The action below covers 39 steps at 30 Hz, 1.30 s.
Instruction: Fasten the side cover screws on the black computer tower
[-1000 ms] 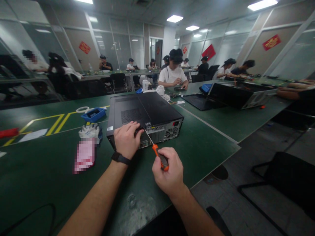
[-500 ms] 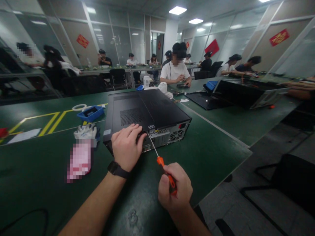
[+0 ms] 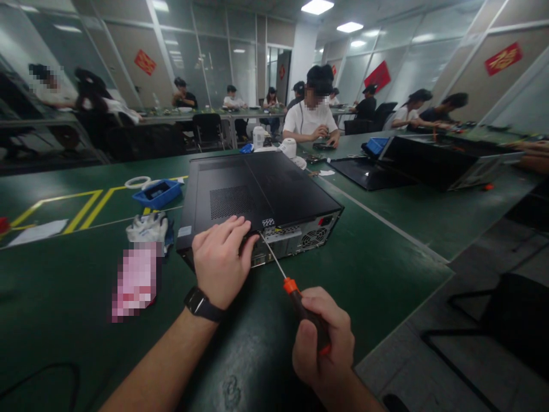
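Right hand (image 3: 323, 349) has drawn back toward the body and lower in view since the earlier frame. The screwdriver (image 3: 291, 285) came with it, so more bare shaft now shows. Left hand (image 3: 221, 260) has barely shifted.

- Right hand: closed in a fist round the dark handle of the screwdriver, with the orange collar just clear of the knuckles. The shaft runs up and left, its tip at the rear panel of the case (image 3: 257, 189), right beside the left fingertips.
- Left hand: open and laid flat on the near top edge of the case, fingers loosely spread and curling over the rim above the rear panel. Watch (image 3: 201, 303) on that wrist.
- Case: black, lying flat on the green table (image 3: 377, 257), rear panel and fan grille facing the wearer, vent mesh in the lid.
- Left of the case: white gloves (image 3: 148, 228) and, nearer, a blurred pink patch (image 3: 135, 280). Further back are a blue tray (image 3: 156, 194) and a tape ring (image 3: 137, 182), by yellow floor-style lines on the table.
- Far right: a second case (image 3: 446, 163), lid off.
- Opposite: a person (image 3: 311, 117) in a white shirt, seated, hands together on the table.
- Black chair (image 3: 514, 320) off the table's right edge.
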### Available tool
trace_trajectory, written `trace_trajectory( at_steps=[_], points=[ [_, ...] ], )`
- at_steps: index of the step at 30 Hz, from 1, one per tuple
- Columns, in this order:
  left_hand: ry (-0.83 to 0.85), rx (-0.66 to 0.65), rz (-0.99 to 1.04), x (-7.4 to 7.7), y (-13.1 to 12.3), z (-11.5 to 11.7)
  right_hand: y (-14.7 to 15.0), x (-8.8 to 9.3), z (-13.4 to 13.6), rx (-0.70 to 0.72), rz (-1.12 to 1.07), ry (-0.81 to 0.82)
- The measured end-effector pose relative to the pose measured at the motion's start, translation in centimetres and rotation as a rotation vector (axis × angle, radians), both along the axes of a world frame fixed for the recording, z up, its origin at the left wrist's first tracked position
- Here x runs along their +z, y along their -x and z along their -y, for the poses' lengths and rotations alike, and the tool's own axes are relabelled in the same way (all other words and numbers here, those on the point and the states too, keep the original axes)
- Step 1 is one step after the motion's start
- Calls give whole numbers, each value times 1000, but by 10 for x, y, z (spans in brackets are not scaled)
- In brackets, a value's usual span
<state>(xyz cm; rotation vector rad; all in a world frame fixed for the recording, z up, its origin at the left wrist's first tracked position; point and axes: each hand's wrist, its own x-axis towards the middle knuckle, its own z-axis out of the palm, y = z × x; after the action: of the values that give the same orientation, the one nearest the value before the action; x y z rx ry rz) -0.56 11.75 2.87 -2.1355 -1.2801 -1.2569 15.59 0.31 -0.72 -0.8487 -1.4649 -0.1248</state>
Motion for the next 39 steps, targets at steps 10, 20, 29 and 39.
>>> trace_trajectory(
  at_steps=[10, 20, 29, 39],
  points=[
    [-1, 8, -18, 2, 0, 1, -10, 7, -8, 142, 30, -12],
    [4, 20, -24, 1, -1, 2, -22, 16, -7, 118, 118, 31],
    [3, 21, -31, 1, -1, 2, -39, 22, -2, -92, 335, 26],
    [17, 25, -31, 2, -1, 3, -29, 26, 1, -73, 340, 14]
  ],
)
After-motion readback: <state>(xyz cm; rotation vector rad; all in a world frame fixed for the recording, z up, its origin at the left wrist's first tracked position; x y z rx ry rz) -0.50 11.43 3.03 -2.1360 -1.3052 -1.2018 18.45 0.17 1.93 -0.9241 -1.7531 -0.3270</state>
